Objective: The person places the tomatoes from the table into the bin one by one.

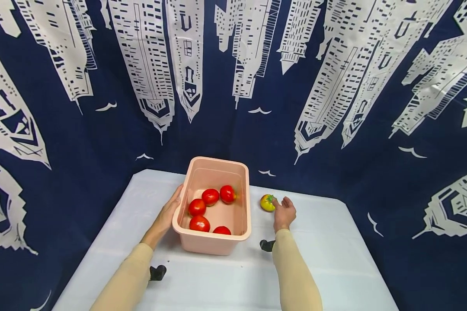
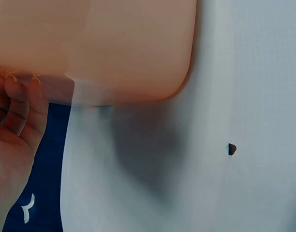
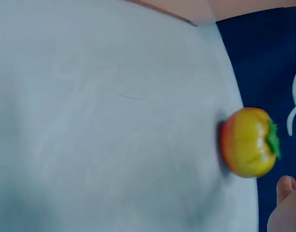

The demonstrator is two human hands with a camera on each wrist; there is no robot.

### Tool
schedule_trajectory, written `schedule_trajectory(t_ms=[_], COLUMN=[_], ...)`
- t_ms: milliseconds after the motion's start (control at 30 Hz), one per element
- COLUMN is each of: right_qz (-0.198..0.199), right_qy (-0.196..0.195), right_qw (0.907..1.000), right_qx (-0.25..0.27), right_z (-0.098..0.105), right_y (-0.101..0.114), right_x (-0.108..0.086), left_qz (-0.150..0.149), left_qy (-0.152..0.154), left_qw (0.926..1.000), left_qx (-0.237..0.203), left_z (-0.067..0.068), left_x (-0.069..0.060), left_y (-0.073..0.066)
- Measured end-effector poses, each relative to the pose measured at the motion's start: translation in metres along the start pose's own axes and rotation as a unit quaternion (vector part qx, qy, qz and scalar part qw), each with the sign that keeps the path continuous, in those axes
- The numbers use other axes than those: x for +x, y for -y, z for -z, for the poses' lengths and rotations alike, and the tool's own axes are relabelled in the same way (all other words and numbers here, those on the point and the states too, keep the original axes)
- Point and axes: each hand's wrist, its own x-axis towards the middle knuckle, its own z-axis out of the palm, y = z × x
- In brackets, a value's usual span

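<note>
In the head view a pink plastic bin (image 1: 214, 244) holds several shiny red tomato-like fruits (image 1: 199, 223). My left hand (image 1: 167, 216) is at the bin's left side, its fingers laid along the outer wall; the left wrist view has the fingertips (image 2: 37, 92) against that wall. My thumb there is hidden. Right of the bin, a yellow-and-red fruit with a green leafy top (image 1: 267, 203), like a persimmon or tomato, lies on the table. My right hand (image 1: 284, 214) is just beside it, fingers loosely bent. A gap separates hand and fruit (image 3: 248, 142) in the right wrist view.
A white-covered table (image 1: 327, 259) ends just behind the bin and the loose fruit. Behind it hangs a dark blue cloth (image 1: 218, 134) with white buildings and birds. Black devices (image 1: 157, 273) sit at both wrists. A small dark speck (image 2: 232, 149) lies on the table.
</note>
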Motion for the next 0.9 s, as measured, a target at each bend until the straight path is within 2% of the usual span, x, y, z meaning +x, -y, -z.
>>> schedule_trajectory(t_ms=[67, 133, 267, 333, 467, 633, 700, 900], right_qz=[0.002, 0.009, 0.023, 0.021, 0.012, 0.004, 0.004, 0.032], right_qy=[0.002, 0.011, 0.031, 0.039, 0.047, 0.046, 0.040, 0.030], right_qw=[0.9995, 0.9959, 0.9751, 0.9704, 0.9721, 0.9818, 0.9849, 0.9867], right_qx=[-0.031, -0.089, -0.219, -0.238, -0.230, -0.184, -0.168, -0.157], right_z=[0.001, 0.002, 0.000, -0.004, -0.013, -0.017, -0.018, -0.025], right_y=[-0.008, -0.014, -0.025, -0.028, -0.034, -0.044, -0.048, -0.054], right_x=[0.002, 0.003, 0.007, 0.008, 0.009, 0.012, 0.014, 0.019], left_qz=[0.001, 0.012, 0.027, 0.027, 0.013, -0.002, 0.000, -0.007], left_qy=[0.001, -0.001, -0.002, -0.002, -0.009, -0.012, -0.011, -0.003], left_qw=[1.0000, 0.9999, 0.9996, 0.9996, 0.9999, 0.9999, 0.9999, 1.0000], left_qx=[0.002, 0.004, 0.004, 0.001, 0.005, 0.005, 0.007, 0.002], left_z=[-0.001, -0.004, -0.004, -0.002, 0.003, 0.003, 0.003, 0.004], left_x=[0.000, 0.001, 0.003, 0.003, 0.002, 0.001, 0.001, 0.000], left_y=[0.000, -0.001, 0.002, 0.002, -0.001, 0.001, 0.002, 0.002])
